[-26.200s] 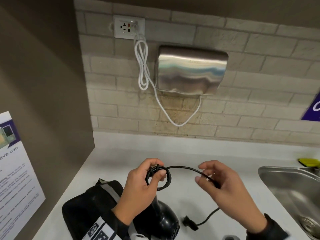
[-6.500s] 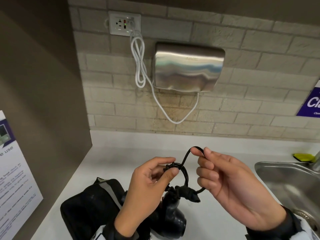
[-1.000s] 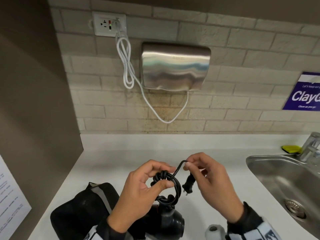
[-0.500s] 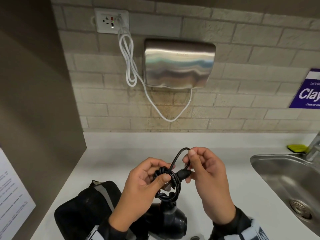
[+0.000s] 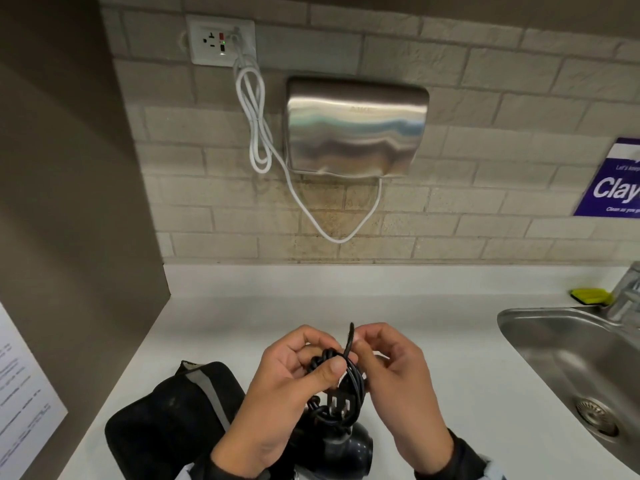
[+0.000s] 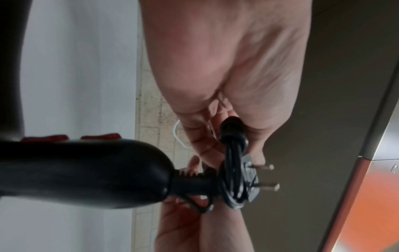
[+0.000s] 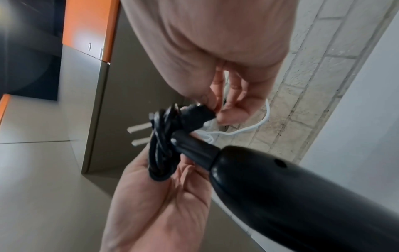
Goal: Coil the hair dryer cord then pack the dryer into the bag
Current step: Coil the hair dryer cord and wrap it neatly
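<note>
Gripping the bundled cord (image 5: 341,375) between thumb and curled fingers, the left hand (image 5: 287,386) holds the coil just above the hair dryer (image 5: 346,448), whose black handle hangs below both hands. The right hand (image 5: 394,379) pinches a strand of that cord at the top of the coil, fingertips touching the left hand's. The plug (image 6: 251,180) sits against the coil with its two prongs sticking out (clearest from the left wrist view).

Half a second ago the right hand held the plug beside the coil with a loop arching above; now the plug lies low against the bundle and only a short stub of cord shows above the fingers.

The black bag (image 5: 166,417) lies on the white counter (image 5: 450,341), just left of the dryer and partly hidden behind the left forearm. A steel sink (image 5: 571,358) is well to the right. On the brick wall hang a hand dryer (image 5: 356,126) with its white cable (image 5: 258,133) plugged into an outlet (image 5: 220,39).
</note>
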A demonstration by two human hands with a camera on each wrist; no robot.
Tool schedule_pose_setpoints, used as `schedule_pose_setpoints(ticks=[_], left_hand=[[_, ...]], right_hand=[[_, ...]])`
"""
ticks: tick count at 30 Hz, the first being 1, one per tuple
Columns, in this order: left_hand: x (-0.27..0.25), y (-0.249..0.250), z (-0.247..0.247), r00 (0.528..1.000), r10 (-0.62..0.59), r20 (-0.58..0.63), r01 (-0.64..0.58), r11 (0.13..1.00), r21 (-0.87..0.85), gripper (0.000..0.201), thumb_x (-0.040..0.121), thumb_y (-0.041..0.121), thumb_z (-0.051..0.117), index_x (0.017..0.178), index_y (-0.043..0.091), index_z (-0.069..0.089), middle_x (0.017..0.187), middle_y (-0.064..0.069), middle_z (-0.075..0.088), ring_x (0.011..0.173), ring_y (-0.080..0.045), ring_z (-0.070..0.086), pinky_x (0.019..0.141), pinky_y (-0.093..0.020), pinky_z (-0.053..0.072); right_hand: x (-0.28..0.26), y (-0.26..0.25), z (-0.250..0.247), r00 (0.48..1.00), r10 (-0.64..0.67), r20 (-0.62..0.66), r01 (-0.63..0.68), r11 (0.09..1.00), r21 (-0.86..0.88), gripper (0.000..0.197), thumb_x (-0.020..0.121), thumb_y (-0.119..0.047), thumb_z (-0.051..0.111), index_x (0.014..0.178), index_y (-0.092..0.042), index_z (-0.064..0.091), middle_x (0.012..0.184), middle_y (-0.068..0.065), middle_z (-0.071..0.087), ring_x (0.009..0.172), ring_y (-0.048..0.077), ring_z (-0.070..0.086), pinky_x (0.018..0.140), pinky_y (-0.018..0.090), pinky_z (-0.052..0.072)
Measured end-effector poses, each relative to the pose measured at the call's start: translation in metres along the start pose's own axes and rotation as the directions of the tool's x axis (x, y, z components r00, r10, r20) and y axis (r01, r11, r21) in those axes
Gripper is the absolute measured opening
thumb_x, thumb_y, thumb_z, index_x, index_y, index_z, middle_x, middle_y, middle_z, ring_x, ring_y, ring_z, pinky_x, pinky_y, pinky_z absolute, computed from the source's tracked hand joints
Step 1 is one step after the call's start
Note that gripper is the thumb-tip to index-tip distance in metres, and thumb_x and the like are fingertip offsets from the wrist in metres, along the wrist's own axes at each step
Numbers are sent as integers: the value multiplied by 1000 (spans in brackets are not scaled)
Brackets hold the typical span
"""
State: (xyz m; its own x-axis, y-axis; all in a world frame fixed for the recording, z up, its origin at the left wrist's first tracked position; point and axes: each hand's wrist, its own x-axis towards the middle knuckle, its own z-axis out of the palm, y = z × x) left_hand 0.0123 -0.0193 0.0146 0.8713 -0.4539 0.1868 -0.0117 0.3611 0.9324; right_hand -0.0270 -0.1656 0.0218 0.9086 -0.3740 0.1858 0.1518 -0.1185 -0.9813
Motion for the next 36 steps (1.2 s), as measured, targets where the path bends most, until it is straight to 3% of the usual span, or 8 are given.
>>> schedule_pose_setpoints(ticks=[4, 10, 13, 17, 23, 28, 33, 36], left_hand=[[-1, 5, 4, 1000, -4, -30, 5, 1000, 22, 19, 73, 10, 84, 84, 8, 69, 68, -9, 69, 52, -15, 56, 56, -21, 51], [0, 8, 4, 989, 66, -132, -51, 992, 112, 19, 72, 16, 79, 87, 10, 69, 80, -16, 75, 51, -14, 57, 57, -21, 52], [1, 7, 5, 978, 114, -173, -92, 987, 133, 18, 69, 19, 80, 83, 14, 70, 81, -15, 75, 51, -15, 58, 55, -22, 52], [1, 6, 7, 969, 133, -206, -103, 983, 150, 16, 69, 18, 80, 81, 16, 70, 78, -12, 75, 51, -15, 59, 55, -21, 52], [-1, 4, 11, 954, 171, -245, -121, 971, 205, 18, 70, 19, 80, 86, 16, 72, 82, -8, 78, 53, -18, 61, 58, -27, 55], [-2, 0, 11, 942, 212, -261, -138, 951, 275, 20, 69, 25, 79, 86, 19, 73, 84, -2, 80, 56, -18, 67, 58, -25, 54], [-1, -3, 13, 941, 232, -245, -147, 935, 322, 22, 69, 26, 78, 88, 16, 71, 85, 3, 80, 72, -19, 76, 64, -23, 58], [-2, -2, 14, 940, 248, -235, -154, 921, 357, 24, 69, 28, 78, 89, 17, 71, 85, 5, 80, 72, -18, 76, 68, -30, 61]], right_hand=[[-7, 5, 3, 997, 26, 77, -27, 1000, 8, 11, 91, -17, 66, 86, -18, 75, 78, 10, 75, 72, 34, 72, 71, 47, 58], [-14, 6, -6, 987, 57, 151, -90, 971, 223, 16, 93, -14, 62, 109, -8, 65, 88, 18, 75, 80, 31, 73, 74, 35, 57], [-21, 11, -11, 951, -81, 299, -7, 959, 283, 52, 72, -37, 83, 111, -16, 57, 103, 22, 70, 99, 37, 68, 90, 41, 53], [-30, 12, -10, 906, -190, 379, 174, 982, 78, 61, 62, -12, 91, 111, -30, 60, 110, 5, 72, 109, 25, 66, 100, 32, 48], [-36, 16, -3, 919, -322, 229, 334, 942, -17, 49, 69, 5, 82, 96, -35, 73, 103, -6, 74, 104, 19, 68, 87, 23, 55], [-34, 18, -10, 895, -436, 96, 446, 874, -194, 31, 62, -34, 85, 91, -43, 77, 128, -13, 59, 109, 14, 58, 81, 12, 48], [-35, 18, -12, 867, -490, 91, 497, 838, -223, 34, 61, -24, 87, 89, -41, 78, 108, -9, 60, 86, 14, 54, 71, 8, 45], [-37, 11, -12, 873, -482, 77, 488, 861, -142, 27, 64, -39, 84, 90, -37, 79, 100, -6, 64, 79, 13, 56, 70, 15, 45]])
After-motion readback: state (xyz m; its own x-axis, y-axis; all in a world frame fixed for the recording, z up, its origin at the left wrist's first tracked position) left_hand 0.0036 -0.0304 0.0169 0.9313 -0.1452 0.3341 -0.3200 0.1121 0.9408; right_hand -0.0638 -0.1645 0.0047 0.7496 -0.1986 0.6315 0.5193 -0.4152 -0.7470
